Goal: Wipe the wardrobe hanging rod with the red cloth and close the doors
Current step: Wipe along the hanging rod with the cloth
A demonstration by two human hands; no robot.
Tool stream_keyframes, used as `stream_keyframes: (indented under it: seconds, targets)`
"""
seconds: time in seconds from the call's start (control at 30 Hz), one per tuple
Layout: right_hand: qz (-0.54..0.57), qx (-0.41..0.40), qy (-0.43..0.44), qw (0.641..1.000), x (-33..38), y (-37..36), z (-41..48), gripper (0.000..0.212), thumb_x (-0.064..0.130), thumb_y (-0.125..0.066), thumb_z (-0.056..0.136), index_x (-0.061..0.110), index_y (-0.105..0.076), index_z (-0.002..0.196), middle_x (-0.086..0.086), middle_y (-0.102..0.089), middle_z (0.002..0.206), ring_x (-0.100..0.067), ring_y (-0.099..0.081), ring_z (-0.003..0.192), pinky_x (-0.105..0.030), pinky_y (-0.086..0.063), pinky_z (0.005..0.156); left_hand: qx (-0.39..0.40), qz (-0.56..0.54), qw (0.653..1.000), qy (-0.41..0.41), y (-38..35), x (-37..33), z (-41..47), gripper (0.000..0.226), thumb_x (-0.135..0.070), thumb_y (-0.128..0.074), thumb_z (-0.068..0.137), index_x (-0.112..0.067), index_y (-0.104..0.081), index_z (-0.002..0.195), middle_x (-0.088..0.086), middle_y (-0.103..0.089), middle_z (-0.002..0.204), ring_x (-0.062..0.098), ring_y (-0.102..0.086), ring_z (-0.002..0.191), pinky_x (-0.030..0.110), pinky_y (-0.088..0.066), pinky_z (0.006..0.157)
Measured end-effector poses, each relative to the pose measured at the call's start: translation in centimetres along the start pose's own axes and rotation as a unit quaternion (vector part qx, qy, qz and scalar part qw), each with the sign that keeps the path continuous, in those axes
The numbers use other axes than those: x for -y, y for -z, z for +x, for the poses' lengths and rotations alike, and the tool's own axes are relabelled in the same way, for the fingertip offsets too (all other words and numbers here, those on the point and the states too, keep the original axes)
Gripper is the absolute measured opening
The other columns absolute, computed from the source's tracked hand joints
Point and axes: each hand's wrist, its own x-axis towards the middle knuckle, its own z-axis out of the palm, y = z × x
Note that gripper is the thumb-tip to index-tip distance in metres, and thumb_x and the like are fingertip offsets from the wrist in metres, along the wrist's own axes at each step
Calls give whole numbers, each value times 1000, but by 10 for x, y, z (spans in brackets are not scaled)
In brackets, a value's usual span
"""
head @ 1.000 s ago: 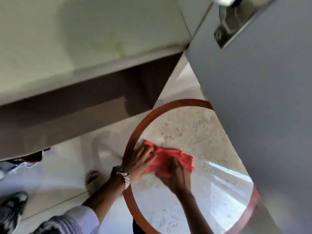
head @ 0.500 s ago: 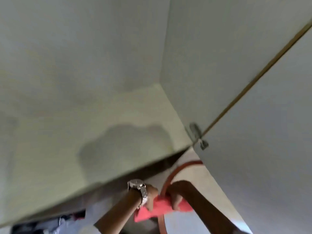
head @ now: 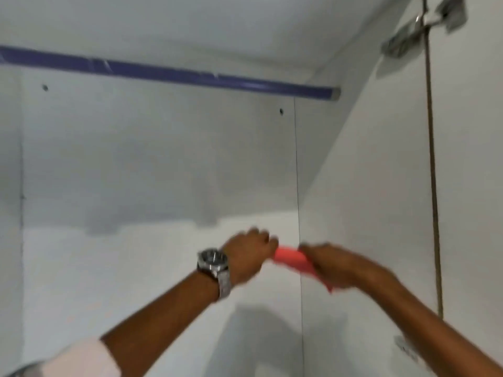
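A purple hanging rod (head: 168, 73) runs across the top of the white wardrobe interior, ending at the right side wall. Well below it, the red cloth (head: 292, 259) is stretched between both my hands. My left hand (head: 249, 253), with a metal watch on the wrist, grips the cloth's left end. My right hand (head: 330, 263) grips its right end, and part of the cloth is hidden under that hand. Neither hand touches the rod. The open right door (head: 468, 186) stands at the right edge.
The wardrobe's white back panel (head: 136, 172) fills the middle of the view, and its right side wall (head: 367, 172) is close to my right hand. Metal hinges (head: 420, 25) sit at the top right where the door meets the wall.
The view has swung up from the floor and round mirror into the wardrobe, so the rod has come into sight. Both hands have risen with the red cloth held between them.
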Motion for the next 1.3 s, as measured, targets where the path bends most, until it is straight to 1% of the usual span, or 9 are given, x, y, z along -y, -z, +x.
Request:
stream_keyframes:
  seconds: [0.13,0.3,0.5,0.63,0.77,0.87,0.97,1.1,1.3]
  targets:
    - [-47,-411,-11,910,-23,141,33,53,9,-53,95,21,-44,145,-13,-60,132,-37,-58,115,-45,-53,91,-286,147,942,90,112,80,60,49,-7,-22,97,-7,-43,142,13,-54,135,35,-53,120,45,-46,95]
    - [-94,-577,-29,811,-28,228,61,53,-1,-51,95,12,-44,146,-16,-60,132,-38,-58,112,-48,-51,93,-378,270,876,127,186,129,95,45,-4,-26,101,-1,-56,134,18,-63,136,33,-63,120,42,-55,100]
    - [-156,-636,-68,752,-29,271,89,52,2,-48,95,6,-43,146,-22,-55,138,-41,-54,123,-50,-48,99,-390,339,843,150,200,167,107,48,-1,-28,100,3,-48,143,22,-55,145,34,-51,139,39,-45,117]
    - [-138,-518,-29,844,-30,244,114,87,1,-64,89,10,-15,161,-17,-27,164,-35,-34,147,-48,-42,113,-276,265,913,140,181,165,110,66,-3,-9,90,5,-25,154,26,-31,160,39,-28,152,45,-26,128]
    - [-73,-482,-10,873,-37,220,130,101,-1,-62,90,16,6,162,-6,-1,171,-26,-6,158,-44,-14,129,-207,196,936,204,154,148,109,67,-21,-32,99,2,-9,159,22,-15,167,36,-8,158,50,-2,131]
    - [25,-473,42,880,-42,228,132,68,29,-41,106,19,-5,163,-3,-6,171,-21,-6,158,-46,-7,130,-235,184,927,228,160,135,115,72,-45,-34,100,4,-28,153,25,-40,154,38,-33,147,53,-7,130]
    - [105,-452,71,883,-44,234,130,61,50,-25,109,22,-14,162,3,-7,171,-15,-3,158,-44,-5,130,-274,138,920,243,173,127,126,51,-40,-32,105,-3,-52,134,17,-63,129,34,-55,122,50,-30,120]
    - [225,-462,95,853,-43,229,131,62,58,-16,106,28,-19,160,8,-8,170,-11,-3,157,-39,-2,128,-277,103,924,244,165,128,135,51,-37,-34,107,-7,-44,146,15,-43,156,32,-43,139,50,-28,122]
    - [47,-556,-16,829,-27,229,142,59,47,-25,107,16,-33,157,-11,-48,152,-33,-42,140,-49,-32,119,-329,94,910,234,150,141,128,54,-37,-31,109,-7,-34,153,10,-46,153,32,-43,138,46,-27,122]
